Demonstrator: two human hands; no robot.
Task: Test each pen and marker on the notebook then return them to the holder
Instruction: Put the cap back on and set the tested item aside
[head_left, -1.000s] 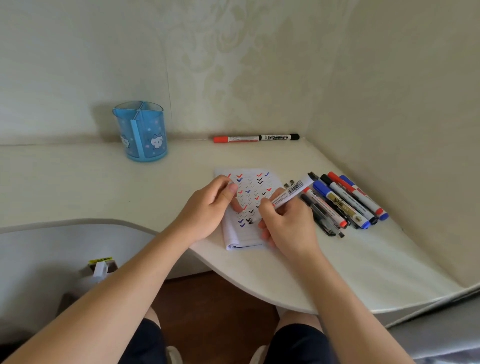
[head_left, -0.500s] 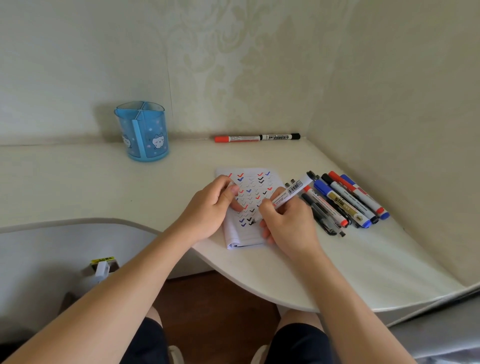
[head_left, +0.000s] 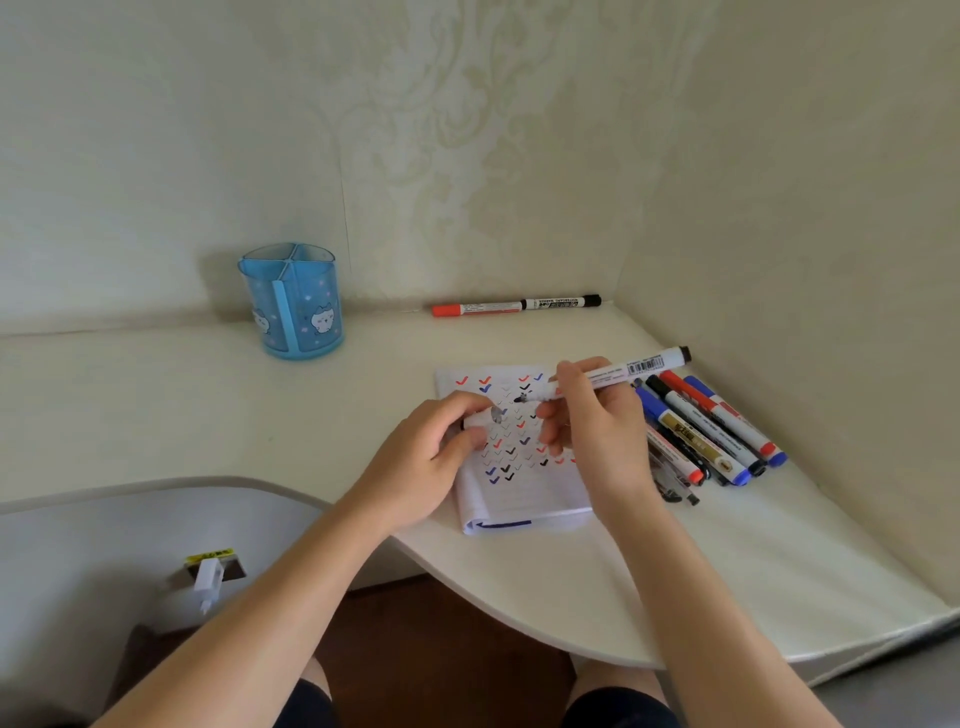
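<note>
Step, my read: test tick made, recapping in hand. Right hand (head_left: 597, 431) grips marker (head_left: 623, 370) by front of barrel, centre-right of frame, over notebook (head_left: 519, 499); tip looks off page. Long axis runs lower left to upper right. Bare black tip points left at left hand (head_left: 441, 452), tail toward pile (head_left: 711, 431). Left hand pinches what looks like cap (head_left: 485, 417), partly hidden. Next: line cap mouth with tip, push home, carry marker to holder (head_left: 293, 306), upper left on surface (head_left: 156, 395).

Cream patterned wallpaper (head_left: 467, 130) meeting in a corner, curved white desk (head_left: 130, 395), dark wooden floor (head_left: 441, 649)
</note>
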